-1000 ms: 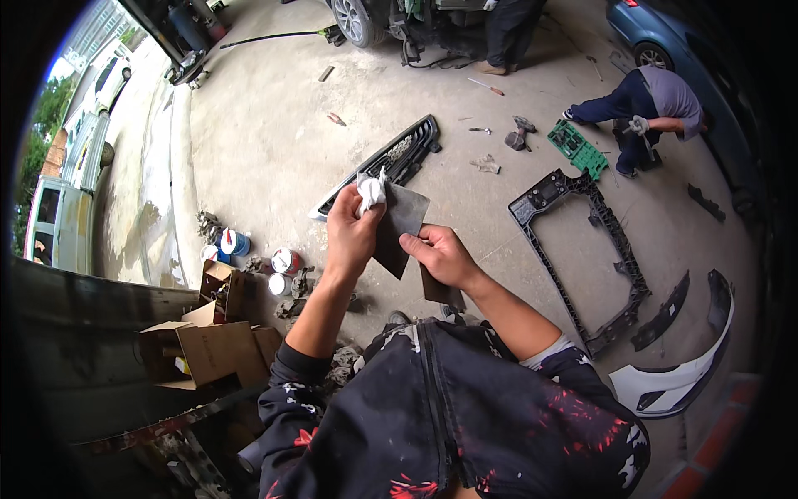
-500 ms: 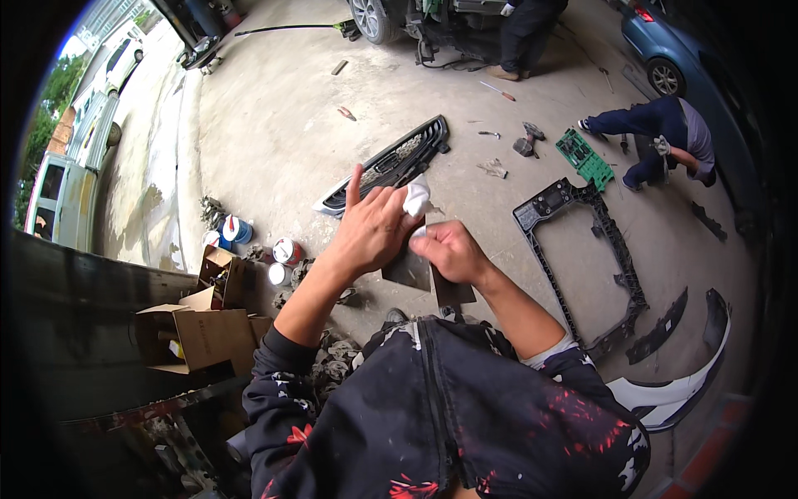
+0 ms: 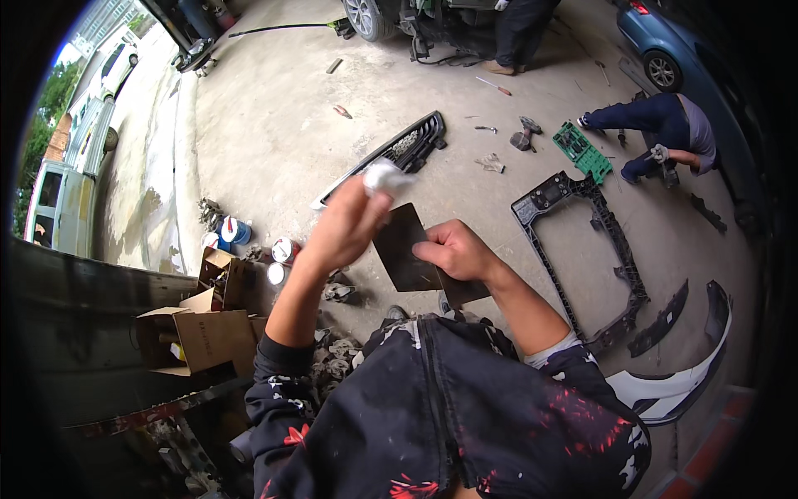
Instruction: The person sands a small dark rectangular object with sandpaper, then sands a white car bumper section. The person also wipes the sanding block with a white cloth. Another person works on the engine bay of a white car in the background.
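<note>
My left hand (image 3: pixel 342 223) grips a crumpled white wad of tissue or cloth (image 3: pixel 384 179), its edge smeared by motion. The wad is held apart from the plates, above and left of them. In my right hand (image 3: pixel 459 251) are thin dark flat plates, pinched with the thumb lying on top. One squarish plate (image 3: pixel 401 262) sticks out to the left of the fist, its face bare. A second dark plate (image 3: pixel 465 291) shows below the fist; how the two meet is hidden by my fingers.
A car grille (image 3: pixel 399 150) lies on the concrete ahead. To the right are a black frame (image 3: pixel 619 241), a green tool case (image 3: pixel 582 151), a cordless drill (image 3: pixel 524 133) and a crouching person (image 3: pixel 673 133). Paint cans (image 3: pixel 284 249) and cardboard boxes (image 3: pixel 212 337) stand left.
My left hand has moved left with the white wad, away from the plates and my right hand. More of the squarish plate now shows. My right hand still grips the plates.
</note>
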The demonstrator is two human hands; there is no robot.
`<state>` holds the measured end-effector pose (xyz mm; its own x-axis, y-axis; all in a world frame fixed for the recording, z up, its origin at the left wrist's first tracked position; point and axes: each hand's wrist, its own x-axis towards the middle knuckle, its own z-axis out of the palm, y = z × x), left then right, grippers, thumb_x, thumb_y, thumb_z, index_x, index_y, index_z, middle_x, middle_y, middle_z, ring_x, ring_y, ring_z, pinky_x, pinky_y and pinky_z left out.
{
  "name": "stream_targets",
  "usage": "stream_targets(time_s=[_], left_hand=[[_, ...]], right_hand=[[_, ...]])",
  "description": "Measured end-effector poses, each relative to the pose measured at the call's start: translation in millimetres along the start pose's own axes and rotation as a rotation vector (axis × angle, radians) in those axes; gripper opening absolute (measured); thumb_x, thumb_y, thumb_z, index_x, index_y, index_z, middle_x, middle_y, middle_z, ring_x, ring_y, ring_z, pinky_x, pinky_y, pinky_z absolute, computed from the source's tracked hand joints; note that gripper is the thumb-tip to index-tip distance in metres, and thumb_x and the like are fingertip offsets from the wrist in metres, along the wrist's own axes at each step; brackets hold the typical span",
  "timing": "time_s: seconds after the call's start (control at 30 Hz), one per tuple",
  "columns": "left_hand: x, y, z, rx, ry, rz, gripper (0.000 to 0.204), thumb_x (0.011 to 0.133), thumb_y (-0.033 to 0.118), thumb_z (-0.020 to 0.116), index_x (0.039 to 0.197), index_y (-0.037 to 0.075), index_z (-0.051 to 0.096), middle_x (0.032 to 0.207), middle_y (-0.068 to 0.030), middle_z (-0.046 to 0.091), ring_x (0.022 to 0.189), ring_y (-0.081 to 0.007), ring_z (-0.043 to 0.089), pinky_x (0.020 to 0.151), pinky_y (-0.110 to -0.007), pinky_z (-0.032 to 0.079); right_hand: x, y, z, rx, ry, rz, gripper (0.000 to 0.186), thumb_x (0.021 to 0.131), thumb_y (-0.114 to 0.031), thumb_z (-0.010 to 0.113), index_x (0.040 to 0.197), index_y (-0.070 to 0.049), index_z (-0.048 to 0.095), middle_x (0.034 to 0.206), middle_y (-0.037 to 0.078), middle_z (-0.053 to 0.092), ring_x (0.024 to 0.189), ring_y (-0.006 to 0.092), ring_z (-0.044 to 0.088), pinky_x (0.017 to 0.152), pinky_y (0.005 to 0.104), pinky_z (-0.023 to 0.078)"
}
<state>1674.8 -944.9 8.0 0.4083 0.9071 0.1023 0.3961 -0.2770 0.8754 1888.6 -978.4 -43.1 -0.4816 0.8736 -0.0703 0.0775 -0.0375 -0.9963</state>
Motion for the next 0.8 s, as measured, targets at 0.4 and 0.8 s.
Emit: stream_targets(time_s=[0.4, 0.8], left_hand=[[9, -39, 39, -0.159, 0.714, -0.037, 0.017, 0.101, 0.017, 0.048, 0.107, 0.001, 0.052, 0.089, -0.0042, 0.055, 0.080, -0.0108, 0.049, 0.072, -0.026, 0.042], [3, -48, 39, -0.032, 0.660, -0.156, 0.022, 0.100, 0.021, 0.049, 0.108, 0.001, 0.053, 0.095, -0.0163, 0.064, 0.089, -0.0227, 0.061, 0.077, -0.036, 0.047]], right_hand=[[2, 9, 14, 0.359, 0.055, -0.008, 0.038, 0.096, -0.038, 0.057, 0.102, -0.001, 0.065, 0.064, -0.003, 0.055, 0.049, 0.0026, 0.043, 0.047, 0.0213, 0.034], [11, 9, 24, 0.198, 0.365, -0.036, 0.035, 0.096, -0.029, 0.057, 0.076, -0.002, 0.066, 0.056, -0.003, 0.054, 0.048, 0.0030, 0.041, 0.047, 0.0208, 0.034]])
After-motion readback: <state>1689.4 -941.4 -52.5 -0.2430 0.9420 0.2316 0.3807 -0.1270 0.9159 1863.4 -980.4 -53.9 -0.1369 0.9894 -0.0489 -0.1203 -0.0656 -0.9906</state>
